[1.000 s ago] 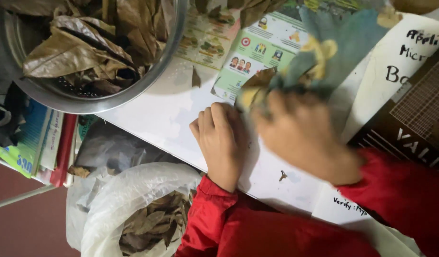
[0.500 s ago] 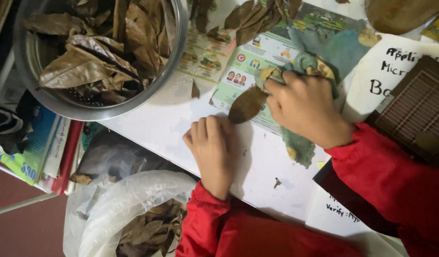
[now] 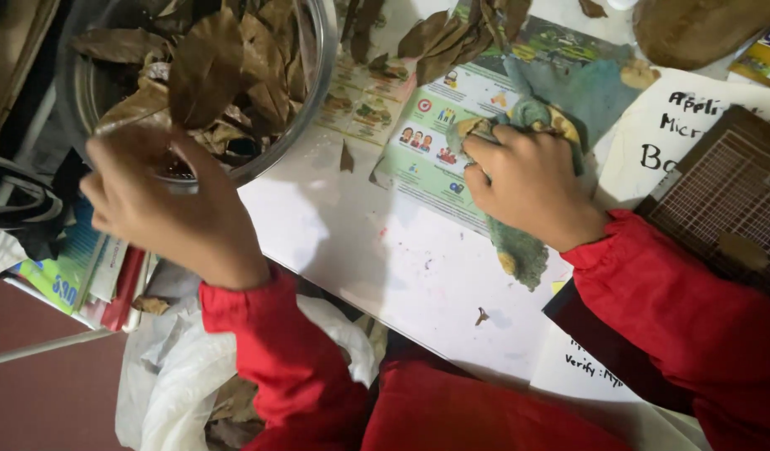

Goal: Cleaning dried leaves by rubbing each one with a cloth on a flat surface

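Dry leaf held over metal bowl; cloth pressed on table.

Left hand (image 3: 164, 209) at near rim of metal bowl (image 3: 322, 92), fingers pinched, apparently on stem of brown leaf (image 3: 203, 71) raised above bowl's leaf pile; grip blurred. Right hand (image 3: 531, 188) right of bowl, curled down on crumpled blue-green cloth (image 3: 519, 246) over printed leaflet (image 3: 422, 154). White plastic bag (image 3: 180, 384) below bowl, off table edge.

The left hand (image 3: 164, 209) is motion-blurred — its fingertips and any grip are unreadable. The bowl (image 3: 318, 92) runs off the top edge. The right hand (image 3: 531, 192) covers much of the cloth (image 3: 519, 250).
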